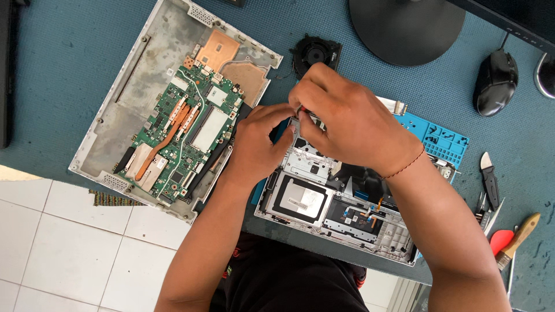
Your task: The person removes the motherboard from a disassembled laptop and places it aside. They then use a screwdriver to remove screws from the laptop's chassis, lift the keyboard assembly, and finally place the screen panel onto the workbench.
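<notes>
A person's forearms reach from the bottom of the view over an opened laptop chassis (341, 214) lying on a blue-green mat (69, 63). The right hand (347, 124) is curled above the chassis's far edge, fingertips pinched on a small red-tipped tool (300, 109); the left hand (260, 144), fingers bent, rests on the chassis's left edge, and what it grips, if anything, cannot be told. Left of the chassis sits a silver base cover (124, 104) bearing a green motherboard (182, 136). A black fan (315, 53) lies beyond the chassis, a black mouse (495, 81) well to its right.
</notes>
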